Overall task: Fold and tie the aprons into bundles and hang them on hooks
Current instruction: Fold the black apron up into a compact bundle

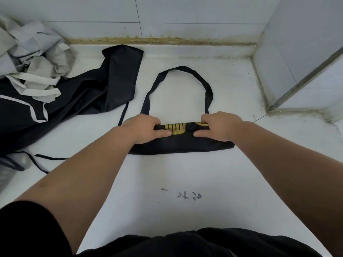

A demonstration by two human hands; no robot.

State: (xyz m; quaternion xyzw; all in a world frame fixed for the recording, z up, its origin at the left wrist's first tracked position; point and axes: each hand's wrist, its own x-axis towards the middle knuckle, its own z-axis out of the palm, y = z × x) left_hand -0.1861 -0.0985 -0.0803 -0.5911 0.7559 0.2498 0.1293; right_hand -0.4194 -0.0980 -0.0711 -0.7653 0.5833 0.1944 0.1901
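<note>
A black apron [182,143] with a yellow print lies folded into a narrow band on the white surface. Its neck strap [187,69] loops away toward the wall. My left hand [143,129] grips the band's far edge at the left, fingers curled over it and thumb on the near side. At the right end, my right hand [220,127] holds the same edge in the same way. The yellow print shows between the two hands.
A heap of unfolded aprons lies at the left: a black one [89,93] and grey ones [35,52], with thin ties [42,158] trailing out. A tiled wall [167,15] closes the back and a corner wall [300,52] stands at the right.
</note>
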